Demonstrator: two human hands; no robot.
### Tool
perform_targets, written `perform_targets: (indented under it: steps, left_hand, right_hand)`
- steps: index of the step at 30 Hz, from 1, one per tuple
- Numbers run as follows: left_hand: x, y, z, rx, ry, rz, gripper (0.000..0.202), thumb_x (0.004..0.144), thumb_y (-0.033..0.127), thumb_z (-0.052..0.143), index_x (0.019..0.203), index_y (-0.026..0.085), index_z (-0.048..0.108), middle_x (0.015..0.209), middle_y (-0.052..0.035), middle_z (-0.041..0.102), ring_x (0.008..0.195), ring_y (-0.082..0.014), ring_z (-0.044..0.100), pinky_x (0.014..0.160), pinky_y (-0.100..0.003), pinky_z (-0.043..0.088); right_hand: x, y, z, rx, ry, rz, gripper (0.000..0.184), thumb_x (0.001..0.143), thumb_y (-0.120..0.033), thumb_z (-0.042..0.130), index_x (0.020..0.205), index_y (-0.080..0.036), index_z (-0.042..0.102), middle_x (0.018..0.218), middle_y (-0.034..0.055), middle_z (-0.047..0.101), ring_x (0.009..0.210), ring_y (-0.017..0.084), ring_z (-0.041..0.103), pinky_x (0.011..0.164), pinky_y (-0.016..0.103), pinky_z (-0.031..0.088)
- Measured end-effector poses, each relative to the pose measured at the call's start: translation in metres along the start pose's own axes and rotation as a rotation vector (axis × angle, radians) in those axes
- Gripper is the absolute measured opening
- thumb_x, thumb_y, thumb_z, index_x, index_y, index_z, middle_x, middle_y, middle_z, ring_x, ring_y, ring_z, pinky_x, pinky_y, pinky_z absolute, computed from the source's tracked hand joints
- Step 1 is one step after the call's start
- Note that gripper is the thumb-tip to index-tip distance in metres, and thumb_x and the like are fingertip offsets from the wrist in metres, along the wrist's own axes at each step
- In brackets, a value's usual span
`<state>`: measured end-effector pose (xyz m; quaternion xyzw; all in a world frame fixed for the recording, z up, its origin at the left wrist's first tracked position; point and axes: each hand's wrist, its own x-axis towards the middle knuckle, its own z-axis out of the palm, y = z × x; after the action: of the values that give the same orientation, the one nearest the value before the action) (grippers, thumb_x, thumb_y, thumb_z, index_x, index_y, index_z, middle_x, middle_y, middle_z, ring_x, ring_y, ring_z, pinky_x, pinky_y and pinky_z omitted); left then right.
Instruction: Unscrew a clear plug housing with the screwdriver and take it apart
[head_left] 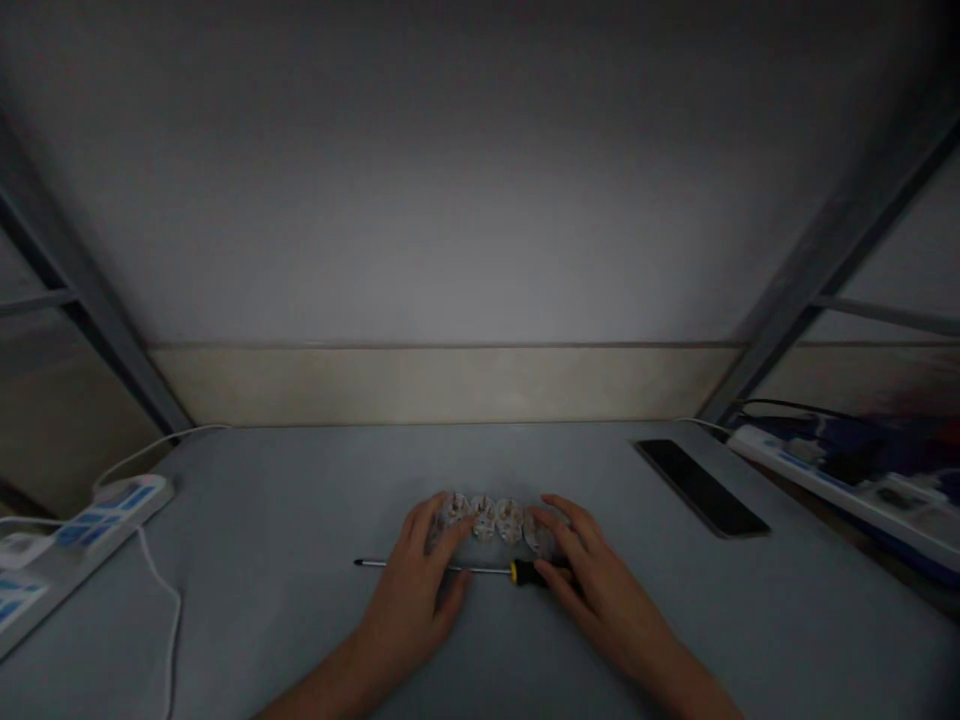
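Observation:
A row of several clear round plastic pieces (484,518) with metal parts inside lies on the grey table; they look like transparent plugs, but I cannot tell for sure. My left hand (420,575) curls its fingers around the left end of the row, the index finger reaching over the pieces. At the right end, my right hand (589,570) has its fingers around the last piece. A screwdriver (484,570) with a black and yellow handle lies crosswise in front of the row, its tip to the left. Its shaft passes under my left hand, and my right thumb is at the handle.
A black phone (701,487) lies on the table (285,500) at the right. White power strips stand along the left edge (82,540) and right edge (840,490). A white cable (176,610) hangs across the left side. Grey metal posts rise at both back corners before the wall.

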<state>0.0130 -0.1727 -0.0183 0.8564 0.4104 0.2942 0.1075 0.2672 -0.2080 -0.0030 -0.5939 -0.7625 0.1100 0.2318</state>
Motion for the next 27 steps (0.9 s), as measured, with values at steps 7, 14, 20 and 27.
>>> perform_targets:
  steps: [7, 14, 20, 27]
  left_hand:
    - [0.007, -0.034, -0.03, -0.141, 0.003, -0.044, 0.053, 0.087, 0.016, 0.052, 0.138, 0.025, 0.041, 0.137, -0.0121, 0.052, 0.127, -0.0286, 0.05, 0.107, -0.052, 0.043]
    - [0.011, -0.058, -0.029, -0.162, -0.129, -0.159, 0.064, 0.072, 0.022, 0.067, 0.133, 0.019, 0.048, 0.125, -0.0138, 0.059, 0.117, -0.0325, 0.055, 0.104, -0.053, 0.042]
    - [0.018, -0.053, -0.024, -0.195, -0.178, -0.181, 0.063, 0.068, 0.028, 0.076, 0.127, 0.017, 0.055, 0.117, -0.0129, 0.06, 0.11, -0.0318, 0.059, 0.099, -0.048, 0.047]
    - [0.021, -0.053, -0.028, -0.213, -0.197, -0.201, 0.073, 0.058, 0.023, 0.083, 0.124, 0.016, 0.055, 0.117, -0.0112, 0.058, 0.11, -0.0313, 0.058, 0.098, -0.044, 0.048]
  right_hand:
    - [-0.026, 0.036, -0.008, 0.122, 0.018, 0.076, 0.052, 0.086, -0.046, 0.057, 0.133, -0.026, 0.047, 0.135, 0.0121, 0.049, 0.127, 0.028, 0.048, 0.11, 0.053, 0.039]
    - [-0.03, 0.043, -0.003, 0.277, -0.049, 0.142, 0.032, 0.075, -0.037, 0.067, 0.104, -0.023, 0.066, 0.107, 0.0108, 0.064, 0.102, 0.029, 0.061, 0.091, 0.047, 0.052]
    - [-0.037, 0.032, -0.017, 0.436, -0.04, 0.196, 0.029, 0.079, -0.039, 0.063, 0.1, -0.02, 0.06, 0.093, 0.0062, 0.065, 0.089, 0.022, 0.064, 0.078, 0.032, 0.054]
    - [-0.033, 0.008, -0.062, 0.585, 0.293, -0.166, 0.032, 0.081, -0.042, 0.065, 0.107, -0.025, 0.057, 0.095, 0.0078, 0.061, 0.085, 0.022, 0.064, 0.067, 0.028, 0.055]
